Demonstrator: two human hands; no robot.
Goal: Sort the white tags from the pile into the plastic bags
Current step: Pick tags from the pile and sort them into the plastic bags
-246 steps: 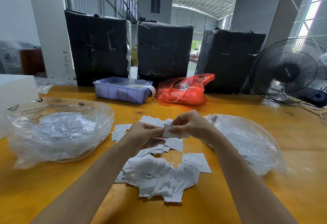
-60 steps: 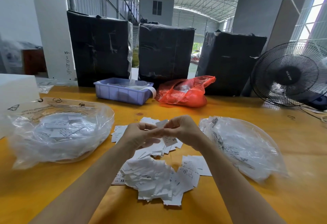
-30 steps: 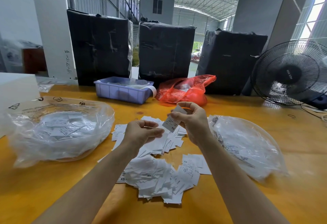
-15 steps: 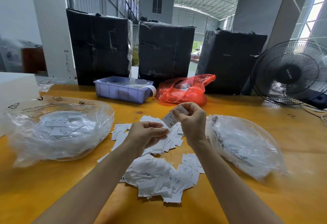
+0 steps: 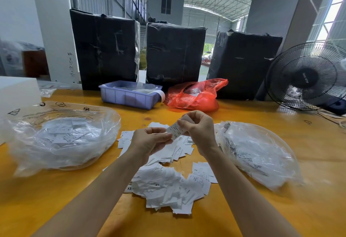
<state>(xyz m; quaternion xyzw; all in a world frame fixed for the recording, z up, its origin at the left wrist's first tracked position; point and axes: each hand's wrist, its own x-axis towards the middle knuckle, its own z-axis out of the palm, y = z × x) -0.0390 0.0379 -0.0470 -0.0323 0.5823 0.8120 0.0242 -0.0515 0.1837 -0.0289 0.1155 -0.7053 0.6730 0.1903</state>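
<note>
one white tag [image 5: 175,131] marked xs is pinched by the right hand [image 5: 198,130] above the pile [image 5: 168,186]; left hand [image 5: 149,140] curled on a few more tags, it seems. step judged: reading size — next, a drop into the left bag [image 5: 61,139] or right bag [image 5: 258,152] is called for.

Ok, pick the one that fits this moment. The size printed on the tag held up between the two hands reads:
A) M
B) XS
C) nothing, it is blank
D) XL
B: the tag, pinched between the left hand and the right hand above the pile, carries the letters XS, seen upside down near its lower end.
</note>
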